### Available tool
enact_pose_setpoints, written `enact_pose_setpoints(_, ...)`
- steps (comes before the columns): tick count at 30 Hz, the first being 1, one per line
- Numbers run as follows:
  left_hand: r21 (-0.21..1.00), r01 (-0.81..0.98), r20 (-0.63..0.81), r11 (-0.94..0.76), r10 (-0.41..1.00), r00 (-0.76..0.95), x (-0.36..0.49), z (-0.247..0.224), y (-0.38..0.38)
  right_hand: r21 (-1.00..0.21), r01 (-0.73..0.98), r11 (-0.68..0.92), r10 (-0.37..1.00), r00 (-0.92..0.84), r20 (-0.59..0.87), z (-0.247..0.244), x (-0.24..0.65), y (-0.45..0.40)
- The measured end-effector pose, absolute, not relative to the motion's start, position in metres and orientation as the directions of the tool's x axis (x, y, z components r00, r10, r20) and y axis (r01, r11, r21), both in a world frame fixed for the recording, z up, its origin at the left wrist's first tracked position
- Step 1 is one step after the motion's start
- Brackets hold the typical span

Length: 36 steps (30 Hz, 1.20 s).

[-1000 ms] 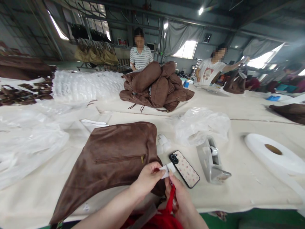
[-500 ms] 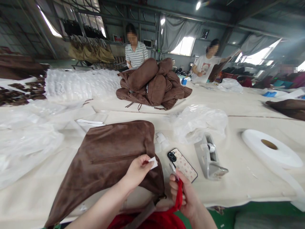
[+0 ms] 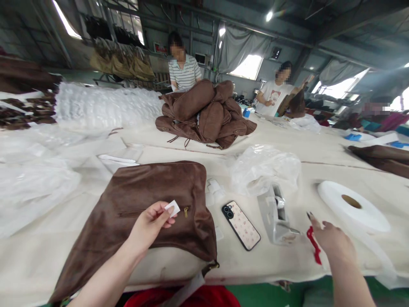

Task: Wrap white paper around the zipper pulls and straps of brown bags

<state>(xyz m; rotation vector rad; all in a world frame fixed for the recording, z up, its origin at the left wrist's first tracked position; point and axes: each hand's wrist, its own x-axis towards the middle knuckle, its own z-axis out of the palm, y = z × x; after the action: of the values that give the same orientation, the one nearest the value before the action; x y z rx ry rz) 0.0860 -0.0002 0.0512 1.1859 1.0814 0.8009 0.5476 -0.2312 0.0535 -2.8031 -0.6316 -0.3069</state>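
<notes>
A brown leather-like bag (image 3: 159,183) lies flat on the pale table, its brass zip pull (image 3: 186,212) showing. Over the bag, my left hand (image 3: 156,217) pinches a small white square (image 3: 172,208) between thumb and fingers. Right of the tape dispenser (image 3: 276,213), my right hand (image 3: 332,241) is low over the table with small scissors (image 3: 309,216) at its fingers; a red strip (image 3: 313,246) hangs or lies beside them. Whether the fingers still grip the scissors is hard to make out. A phone in a patterned case (image 3: 241,226) lies between bag and dispenser.
Several brown bags are piled (image 3: 207,113) at the table's middle. Clear plastic (image 3: 265,168) lies behind the dispenser, and a white roll (image 3: 332,204) sits at right. Bubble wrap (image 3: 105,104) and plastic sheets are at left. Two people stand beyond the table.
My right hand has moved right, from beside the phone to past the dispenser, with the scissors and red strip. My left hand has shifted left with the white square, uncovering the zip pull.
</notes>
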Motion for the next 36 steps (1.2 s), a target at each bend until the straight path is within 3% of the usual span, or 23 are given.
enact_pose_setpoints(2,0.972,0.048,-0.233,0.228,0.932,0.279,0.08,0.049,0.0,-0.261,0.529,-0.807,0.386,0.808,0.445,0.054,0.522,-0.213)
enact_pose_setpoints(4,0.97,0.048,-0.242,0.238,0.934,0.263,0.078,0.045,-0.001,-0.46,0.613,-0.642,0.39,0.778,0.493,0.057,0.473,-0.189)
enact_pose_setpoints(6,0.967,0.045,-0.252,0.249,0.931,0.263,0.078,0.04,-0.004,-0.708,0.581,-0.401,0.56,0.767,0.312,0.058,0.411,-0.16)
enact_pose_setpoints(7,0.966,0.041,-0.258,0.257,0.928,0.269,0.078,0.038,-0.006,-0.787,0.548,-0.283,0.706,0.674,0.216,0.056,0.378,-0.145)
enact_pose_setpoints(9,0.962,0.035,-0.269,0.27,0.922,0.28,0.079,0.034,-0.009,-0.841,0.52,-0.149,0.906,0.413,0.095,0.05,0.316,-0.115)
enact_pose_setpoints(12,0.959,0.028,-0.276,0.28,0.914,0.298,0.077,0.03,-0.013,-0.688,0.72,-0.093,0.97,0.22,0.1,0.035,0.251,-0.078)
enact_pose_setpoints(15,0.959,0.019,-0.274,0.283,0.909,0.314,0.076,0.026,-0.013,-0.41,0.899,-0.156,0.973,0.211,0.09,0.023,0.225,-0.055)
enact_pose_setpoints(17,0.952,0.012,-0.294,0.306,0.903,0.314,0.077,0.023,-0.013,-0.3,0.938,-0.174,0.977,0.203,0.07,0.019,0.223,-0.049)
enact_pose_setpoints(20,0.932,-0.004,-0.344,0.364,0.886,0.31,0.08,0.018,-0.012,-0.259,0.955,-0.147,0.983,0.17,0.067,0.017,0.229,-0.046)
enact_pose_setpoints(23,0.917,-0.011,-0.374,0.398,0.87,0.321,0.085,0.015,-0.011,-0.325,0.938,-0.12,0.987,0.148,0.063,0.014,0.235,-0.047)
enact_pose_setpoints(25,0.918,-0.009,-0.374,0.397,0.871,0.32,0.087,0.013,-0.011,-0.415,0.901,-0.126,0.984,0.167,0.063,0.011,0.237,-0.046)
enact_pose_setpoints(27,0.927,-0.014,-0.353,0.374,0.886,0.302,0.089,0.011,-0.012,-0.599,0.785,-0.158,0.975,0.219,0.03,0.006,0.237,-0.045)
enact_pose_setpoints(30,0.947,-0.015,-0.304,0.321,0.91,0.282,0.092,0.007,-0.012,-0.889,0.368,-0.274,0.952,0.232,-0.198,-0.001,0.237,-0.041)
enact_pose_setpoints(32,0.957,-0.011,-0.277,0.291,0.923,0.268,0.094,0.004,-0.013,-0.925,0.151,-0.349,0.931,0.167,-0.324,-0.003,0.238,-0.038)
enact_pose_setpoints(36,0.964,-0.055,-0.245,0.259,0.953,0.179,0.099,-0.002,-0.014,-0.926,-0.033,-0.376,0.922,0.088,-0.377,0.002,0.238,-0.037)
